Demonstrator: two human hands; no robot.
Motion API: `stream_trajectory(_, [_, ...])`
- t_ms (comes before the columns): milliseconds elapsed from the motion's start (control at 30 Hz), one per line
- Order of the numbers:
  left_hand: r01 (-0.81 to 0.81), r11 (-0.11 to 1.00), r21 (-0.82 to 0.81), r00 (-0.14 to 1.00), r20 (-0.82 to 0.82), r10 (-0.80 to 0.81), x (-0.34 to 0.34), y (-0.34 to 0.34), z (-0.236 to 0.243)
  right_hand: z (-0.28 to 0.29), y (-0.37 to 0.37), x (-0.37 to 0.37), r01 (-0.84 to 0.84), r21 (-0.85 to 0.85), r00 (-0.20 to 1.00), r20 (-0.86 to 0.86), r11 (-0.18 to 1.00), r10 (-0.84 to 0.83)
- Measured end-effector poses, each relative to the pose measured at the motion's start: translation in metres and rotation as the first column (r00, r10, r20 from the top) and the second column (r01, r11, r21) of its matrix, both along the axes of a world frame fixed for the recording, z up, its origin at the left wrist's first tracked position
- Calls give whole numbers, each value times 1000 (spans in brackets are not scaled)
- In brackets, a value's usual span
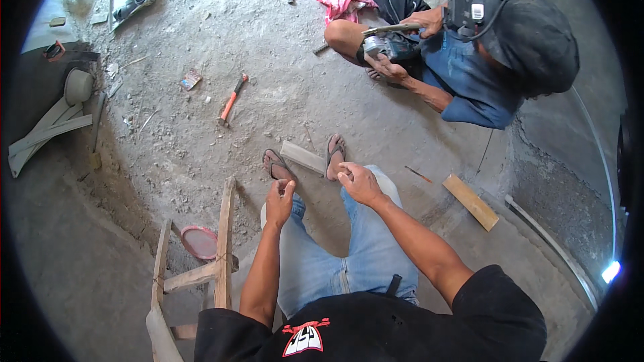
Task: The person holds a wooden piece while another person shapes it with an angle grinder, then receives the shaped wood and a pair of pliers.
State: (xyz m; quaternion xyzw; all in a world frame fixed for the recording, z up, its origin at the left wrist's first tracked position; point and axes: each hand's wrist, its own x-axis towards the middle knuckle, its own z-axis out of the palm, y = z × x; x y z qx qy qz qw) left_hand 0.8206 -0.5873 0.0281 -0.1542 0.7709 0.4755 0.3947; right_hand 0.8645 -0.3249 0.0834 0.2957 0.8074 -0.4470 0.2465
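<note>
Left hand (278, 202) and right hand (360, 183) are held half open, loosely curled, by the knees of the jeans (308, 278); contact cannot be told. Board (302, 157) is seen between the feet (335, 154).

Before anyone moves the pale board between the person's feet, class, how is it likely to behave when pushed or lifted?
The pale board will probably stay stiff when lifted, as its long edges look straight. Being flat-sided, it would likely slide rather than roll. The gritty ground around it may make it drag.
</note>
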Motion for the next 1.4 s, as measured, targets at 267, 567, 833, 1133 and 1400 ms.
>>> stream_trajectory(267, [118, 992, 50, 992, 46, -121, -10, 22, -105, -91, -4, -8, -159, -12, 986, 44, 987, 159])
stream_trajectory(567, [218, 973, -78, 948, -222, -230, -80, 48, -193, -160, -12, -46, -302, -139, 934, 154, 943, 322])
stream_trajectory(833, [357, 931, -83, 827, -435, -356, -151, 82, -177, -149, 3, -93, -424, -50, 903, -105, 904, 418])
stream_trajectory(1133, [445, 850, -282, 512, -698, -500, -201, 122, -161, -147, 32, -120, -555, 211, 802, -122, 805, 585])
stream_trajectory(1400, [435, 872, -224, 525, -724, -447, -243, 143, -162, -157, 30, -131, -476, 398, 746, -290, 784, 600])
